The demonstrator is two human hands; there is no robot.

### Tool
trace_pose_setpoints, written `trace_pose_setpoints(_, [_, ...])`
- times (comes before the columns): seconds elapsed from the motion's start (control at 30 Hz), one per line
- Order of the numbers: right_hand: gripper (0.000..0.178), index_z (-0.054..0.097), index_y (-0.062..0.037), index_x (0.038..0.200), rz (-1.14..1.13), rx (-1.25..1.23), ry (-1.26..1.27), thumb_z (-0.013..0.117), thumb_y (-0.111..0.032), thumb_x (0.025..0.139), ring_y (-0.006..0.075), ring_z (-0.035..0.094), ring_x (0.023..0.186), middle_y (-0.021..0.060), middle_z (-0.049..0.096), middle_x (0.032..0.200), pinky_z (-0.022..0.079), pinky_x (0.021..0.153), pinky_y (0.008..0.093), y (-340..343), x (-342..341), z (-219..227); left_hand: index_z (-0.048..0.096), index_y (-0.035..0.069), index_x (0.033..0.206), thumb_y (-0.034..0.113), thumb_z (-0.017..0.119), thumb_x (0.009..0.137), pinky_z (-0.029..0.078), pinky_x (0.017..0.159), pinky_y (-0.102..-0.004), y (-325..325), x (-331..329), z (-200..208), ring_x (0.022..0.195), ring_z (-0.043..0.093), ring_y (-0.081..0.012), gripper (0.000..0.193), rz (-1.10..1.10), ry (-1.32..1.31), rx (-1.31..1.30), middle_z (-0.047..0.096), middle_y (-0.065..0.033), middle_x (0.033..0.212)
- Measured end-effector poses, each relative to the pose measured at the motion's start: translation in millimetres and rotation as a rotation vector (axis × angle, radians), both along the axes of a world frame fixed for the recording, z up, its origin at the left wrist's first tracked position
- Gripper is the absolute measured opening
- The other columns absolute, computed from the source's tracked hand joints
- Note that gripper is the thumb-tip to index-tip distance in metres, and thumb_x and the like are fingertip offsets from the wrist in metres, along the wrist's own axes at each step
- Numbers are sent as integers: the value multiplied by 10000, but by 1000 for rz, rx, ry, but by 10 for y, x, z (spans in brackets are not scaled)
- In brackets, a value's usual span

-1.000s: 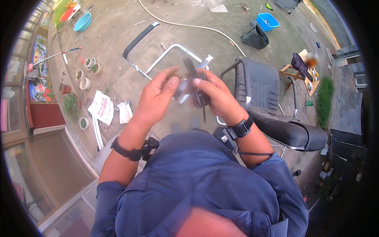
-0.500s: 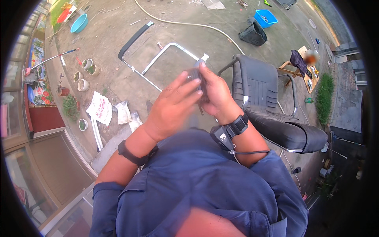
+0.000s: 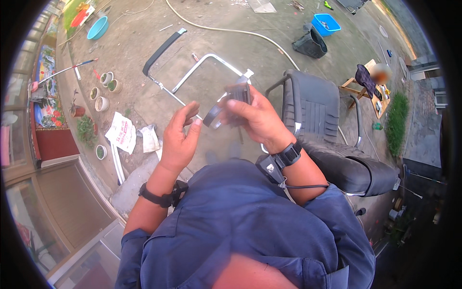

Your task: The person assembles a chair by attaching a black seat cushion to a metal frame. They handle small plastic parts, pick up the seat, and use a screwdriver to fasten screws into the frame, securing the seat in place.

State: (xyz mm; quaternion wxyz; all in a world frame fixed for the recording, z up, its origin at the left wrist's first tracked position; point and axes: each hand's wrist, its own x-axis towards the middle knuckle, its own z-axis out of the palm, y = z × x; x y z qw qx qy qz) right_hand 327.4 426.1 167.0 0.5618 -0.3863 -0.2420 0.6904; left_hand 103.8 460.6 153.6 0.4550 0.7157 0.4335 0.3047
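My right hand [image 3: 255,118] grips a small dark grey tool-like object [image 3: 230,101] held up in front of my chest; its shape is blurred. My left hand [image 3: 180,137] is beside it on the left, fingers loosely spread, palm toward the object, not touching it. Both wrists carry black bands. Below me on the concrete ground lies a bent chrome tube frame with a black bar [image 3: 183,72]. A black office chair [image 3: 327,130] stands just right of my right forearm.
Several plant pots [image 3: 102,94], crumpled paper and bags [image 3: 122,132] lie at left. A pale hose [image 3: 231,31] crosses the ground. A blue tub [image 3: 326,24], a black bag [image 3: 310,43] and a wooden stool [image 3: 370,89] stand farther off; a teal bowl [image 3: 97,27] sits at upper left.
My left hand has come off the object and moved down and to the left, opening. My right hand keeps holding the object at about the same place.
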Motion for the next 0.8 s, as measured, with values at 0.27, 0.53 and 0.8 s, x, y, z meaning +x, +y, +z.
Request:
trace_pose_setpoints(0.27, [616,459,-8,1388,39,-58,316,443,-505,1024,298,644,1020,173,627,1148,527,901,452,152,206,-227,484,-27,1397,111,566,1005,484,1003,-346,25,-116,-207,1210,607,-247,423,86,-7,-166,603,-174,1333])
trace_pose_setpoints(0.53, [625,468,2,1387,-26,-138,419,385,-515,1045,312,621,1052,175,616,1165,503,927,476,445,77,-537,534,-33,1345,144,575,1013,499,942,-314,267,-460,-521,1104,645,-195,378,111,-2,-371,655,-137,1243])
trace_pose_setpoints(0.8, [491,506,-25,1398,-212,-278,62,490,-367,1045,284,633,1060,107,645,1132,510,937,459,818,-21,-977,575,-28,1301,179,608,998,509,909,-301,1026,-752,-822,1052,655,-168,369,-55,135,-504,693,-122,1160])
